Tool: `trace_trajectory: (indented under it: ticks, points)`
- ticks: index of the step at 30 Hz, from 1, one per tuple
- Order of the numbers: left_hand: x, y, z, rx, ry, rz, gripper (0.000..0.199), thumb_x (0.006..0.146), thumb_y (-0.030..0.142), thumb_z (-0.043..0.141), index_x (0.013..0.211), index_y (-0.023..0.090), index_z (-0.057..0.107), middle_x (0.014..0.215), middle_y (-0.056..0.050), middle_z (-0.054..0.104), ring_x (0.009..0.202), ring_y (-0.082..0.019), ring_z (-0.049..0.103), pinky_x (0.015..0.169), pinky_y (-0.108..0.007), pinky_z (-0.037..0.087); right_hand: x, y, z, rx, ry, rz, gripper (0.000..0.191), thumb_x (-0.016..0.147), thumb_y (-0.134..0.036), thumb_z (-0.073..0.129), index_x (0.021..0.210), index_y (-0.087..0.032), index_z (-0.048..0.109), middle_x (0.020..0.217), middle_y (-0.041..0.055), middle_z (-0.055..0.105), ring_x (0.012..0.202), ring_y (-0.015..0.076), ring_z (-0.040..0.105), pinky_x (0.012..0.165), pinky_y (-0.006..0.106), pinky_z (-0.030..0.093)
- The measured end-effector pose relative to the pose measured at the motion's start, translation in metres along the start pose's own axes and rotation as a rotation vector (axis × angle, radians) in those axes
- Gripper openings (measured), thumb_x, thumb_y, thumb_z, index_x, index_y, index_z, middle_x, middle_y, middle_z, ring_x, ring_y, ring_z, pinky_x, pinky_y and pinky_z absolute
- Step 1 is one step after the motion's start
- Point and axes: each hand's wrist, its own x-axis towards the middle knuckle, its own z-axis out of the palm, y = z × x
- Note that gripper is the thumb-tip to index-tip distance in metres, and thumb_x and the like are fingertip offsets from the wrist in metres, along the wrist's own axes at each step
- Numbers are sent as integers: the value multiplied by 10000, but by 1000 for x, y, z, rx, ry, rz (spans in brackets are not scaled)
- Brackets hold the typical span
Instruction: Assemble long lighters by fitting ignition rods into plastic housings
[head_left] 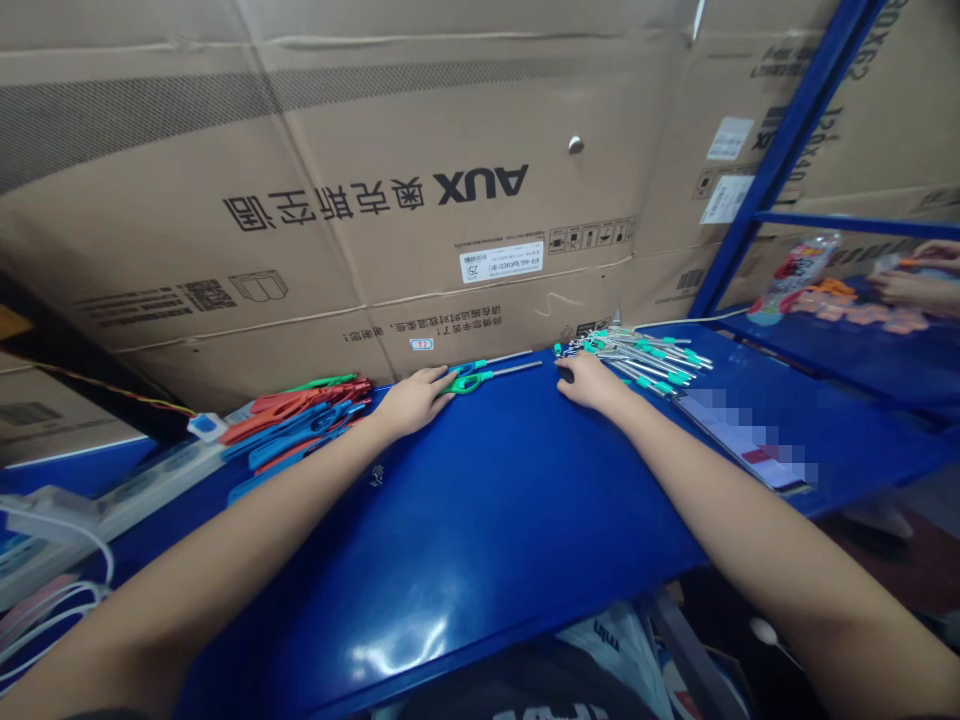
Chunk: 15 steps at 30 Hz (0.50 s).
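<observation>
Got the left hand (411,402) down on the worktop (465,540), with fingers touching the green tool (468,383) and right by the blue tool (466,368), both lying along the foot of the carton (337,110). Can't tell about any clamping there. Also got the right hand (589,385) at the left end of the green-ended rods (664,362), with fingers bent over a dark bit (565,374); can't tell on grip either. Spotting red and blue handles (300,425) off left, plus a phone (739,440) just beside the rods.
</observation>
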Motion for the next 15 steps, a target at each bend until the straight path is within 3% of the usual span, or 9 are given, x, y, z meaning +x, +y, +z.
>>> trace_trajectory:
  ticks: [5,9,12,15]
  points:
    - [-13,8,-11,-31,55,-7,512,1016,431,403,1422,158,553,1483,-150,542,1404,-312,465,1182,-482,376,-7,-7,-3,-18,-6,-15,483,895,-283,594,1368,-196,631,1296,157,611,1132,286,628,925,341,514]
    - [-35,6,-34,-38,64,-47,467,994,429,437,1338,166,611,1393,-130,615,1308,-277,543,1147,-429,417,-12,-8,-2,-28,-5,-8,457,886,-293,591,1331,-212,652,1280,175,598,1066,327,640,839,409,547]
    - [-56,-15,-58,-26,78,-151,396,970,424,458,1218,198,669,1265,-97,686,1204,-267,599,1079,-403,468,-13,-10,-1,-22,47,-31,429,896,-298,582,1306,-200,662,1257,192,587,1170,370,568,928,483,520]
    - [-78,-50,-80,19,98,-342,388,924,441,475,1088,167,694,1147,-141,710,1114,-323,632,991,-443,506,-14,-13,-3,-6,121,-69,490,904,-324,577,1372,-183,603,1298,207,546,1253,396,487,1021,534,463]
